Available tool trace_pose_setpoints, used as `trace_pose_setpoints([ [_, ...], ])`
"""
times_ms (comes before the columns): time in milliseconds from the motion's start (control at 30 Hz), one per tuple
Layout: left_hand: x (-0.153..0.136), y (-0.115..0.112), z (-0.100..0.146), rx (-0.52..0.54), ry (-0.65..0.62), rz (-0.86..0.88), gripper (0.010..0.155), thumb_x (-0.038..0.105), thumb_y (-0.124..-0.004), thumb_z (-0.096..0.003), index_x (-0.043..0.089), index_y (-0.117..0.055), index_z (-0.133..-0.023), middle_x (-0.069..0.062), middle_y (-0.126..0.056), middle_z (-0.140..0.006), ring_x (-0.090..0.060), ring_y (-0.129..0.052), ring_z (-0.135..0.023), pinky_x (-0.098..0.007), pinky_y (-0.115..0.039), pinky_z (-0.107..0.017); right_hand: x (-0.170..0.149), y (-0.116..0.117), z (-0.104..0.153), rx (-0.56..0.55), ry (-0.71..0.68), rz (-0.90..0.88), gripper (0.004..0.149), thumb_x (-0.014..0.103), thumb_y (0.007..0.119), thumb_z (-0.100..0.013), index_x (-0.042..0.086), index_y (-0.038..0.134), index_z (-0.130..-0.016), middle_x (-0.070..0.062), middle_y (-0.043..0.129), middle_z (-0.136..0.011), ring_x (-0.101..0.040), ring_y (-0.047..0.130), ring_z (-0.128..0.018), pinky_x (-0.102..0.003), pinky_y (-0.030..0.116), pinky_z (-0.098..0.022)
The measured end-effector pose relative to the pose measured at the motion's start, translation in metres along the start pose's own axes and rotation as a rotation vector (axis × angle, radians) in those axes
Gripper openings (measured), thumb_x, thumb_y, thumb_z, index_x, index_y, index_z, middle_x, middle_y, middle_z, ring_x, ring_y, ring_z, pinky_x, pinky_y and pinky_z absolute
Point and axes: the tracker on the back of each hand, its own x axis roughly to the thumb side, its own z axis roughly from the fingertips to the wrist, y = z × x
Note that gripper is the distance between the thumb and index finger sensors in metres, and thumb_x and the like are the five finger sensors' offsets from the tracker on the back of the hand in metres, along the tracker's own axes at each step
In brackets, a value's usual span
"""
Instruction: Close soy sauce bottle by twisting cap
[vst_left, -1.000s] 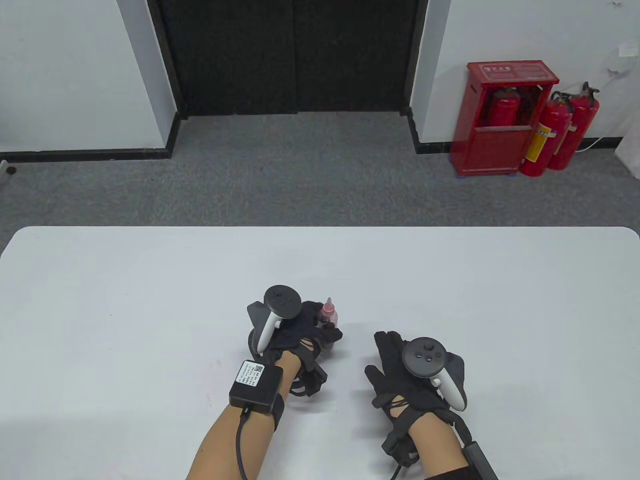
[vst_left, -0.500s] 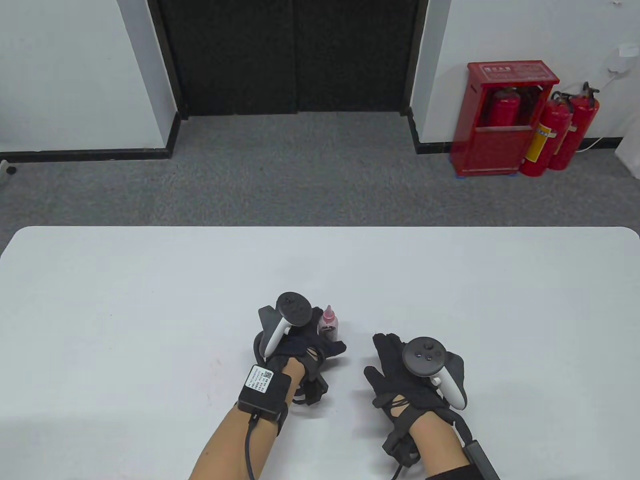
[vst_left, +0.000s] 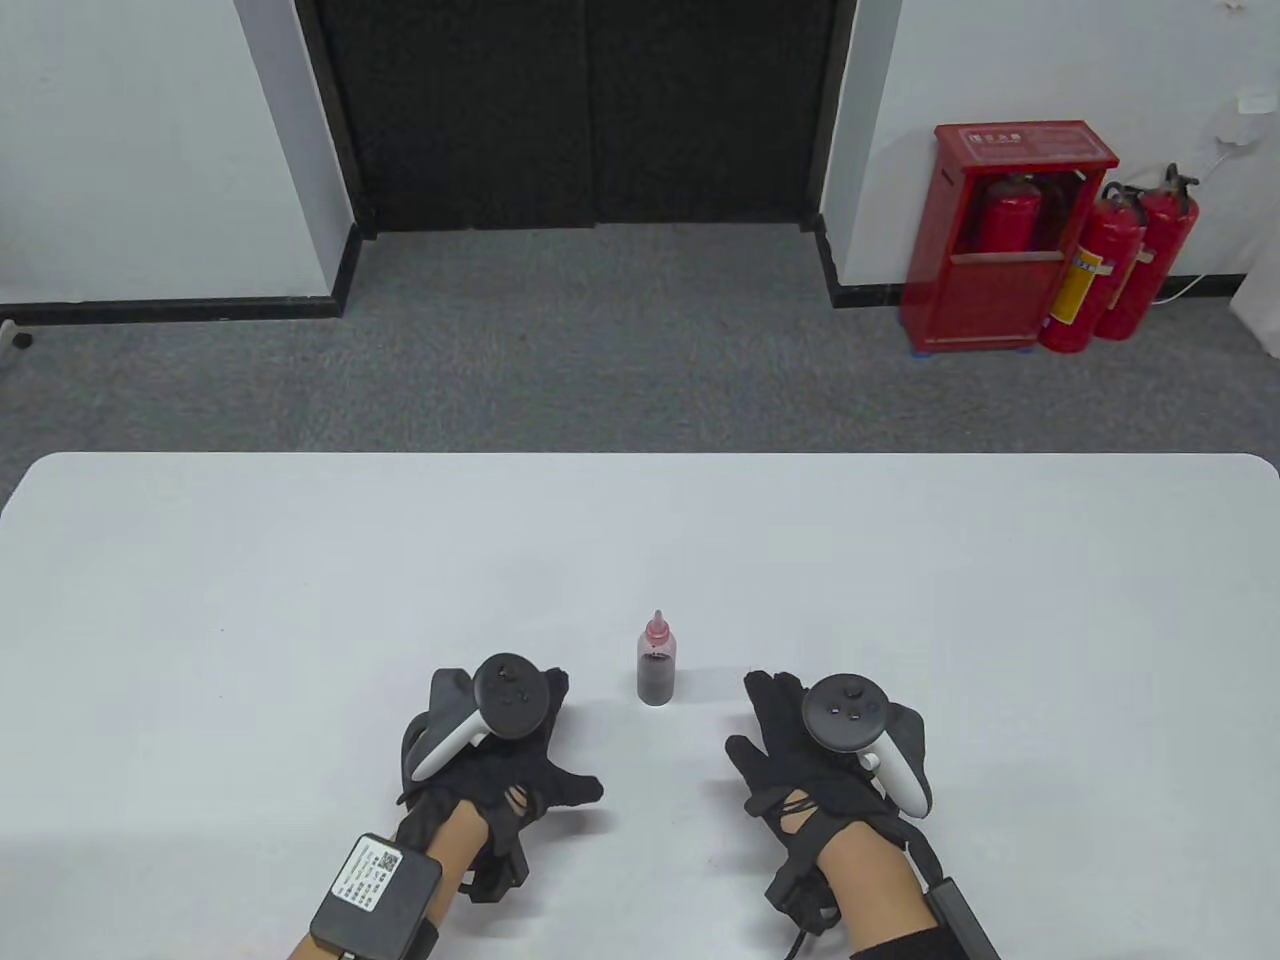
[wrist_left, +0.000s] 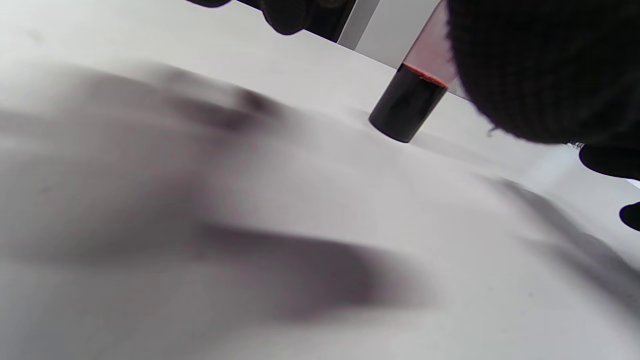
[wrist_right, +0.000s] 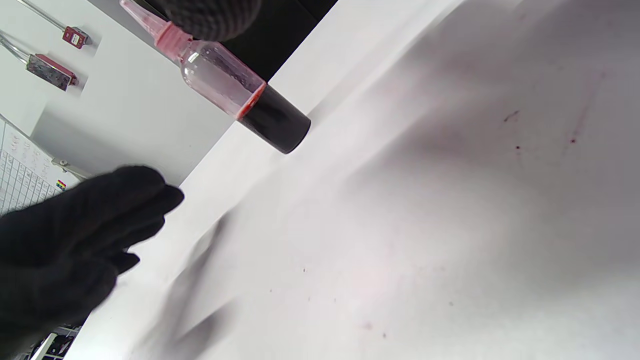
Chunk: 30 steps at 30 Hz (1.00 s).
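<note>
A small clear soy sauce bottle (vst_left: 655, 665) with dark liquid in its lower half and a pink pointed cap (vst_left: 656, 628) stands upright on the white table (vst_left: 300, 560), between my two hands. My left hand (vst_left: 505, 765) lies flat on the table to the bottle's lower left, fingers spread, holding nothing. My right hand (vst_left: 790, 745) lies flat to the bottle's lower right, also empty. The bottle shows in the left wrist view (wrist_left: 407, 102) and, tilted by the camera, in the right wrist view (wrist_right: 240, 102), where the left hand (wrist_right: 70, 240) is at the lower left.
The table's far edge (vst_left: 640, 456) meets grey carpet. A red extinguisher cabinet (vst_left: 1005, 235) and two extinguishers (vst_left: 1120, 260) stand by the far right wall, well off the table.
My left hand has let go of the bottle and drawn back toward me and to the left, now resting flat. The bottle stands alone. My right hand has barely moved.
</note>
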Motion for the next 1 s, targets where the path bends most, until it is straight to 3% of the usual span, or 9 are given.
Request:
trace_pose_setpoints([
  [133, -0.013, -0.006, 0.004, -0.035, 0.011, 0.010, 0.115, 0.066, -0.092, -0.0270, 0.024, -0.029, -0.113, -0.002, -0.043, -0.122, -0.049, -0.037, -0.114, -0.069, -0.038, -0.072, -0.001, 0.000, 0.000, 0.007, 0.007, 0.003, 0.078, 0.047, 0.061, -0.047, 0.031, 0.017, -0.110, -0.012, 0.007, -0.121, -0.047, 0.004, -0.107, -0.077, 0.024, -0.066],
  [233, -0.017, 0.000, 0.006, 0.006, 0.010, 0.076, 0.114, 0.066, -0.092, -0.0278, 0.024, -0.029, -0.113, -0.002, -0.043, -0.122, -0.049, -0.037, -0.115, -0.069, -0.038, -0.072, -0.001, 0.001, 0.000, 0.015, 0.010, 0.008, 0.078, 0.047, 0.061, -0.048, 0.031, 0.017, -0.110, -0.012, 0.007, -0.121, -0.047, 0.004, -0.107, -0.077, 0.024, -0.066],
  [1000, -0.014, 0.002, 0.014, -0.027, -0.036, 0.063, 0.111, 0.066, -0.091, -0.0299, 0.024, -0.031, -0.113, -0.002, -0.044, -0.122, -0.049, -0.038, -0.114, -0.069, -0.039, -0.072, 0.004, 0.000, 0.004, 0.035, 0.015, 0.015, 0.078, 0.048, 0.062, -0.047, 0.031, 0.018, -0.110, -0.013, 0.007, -0.121, -0.048, 0.004, -0.107, -0.077, 0.024, -0.066],
])
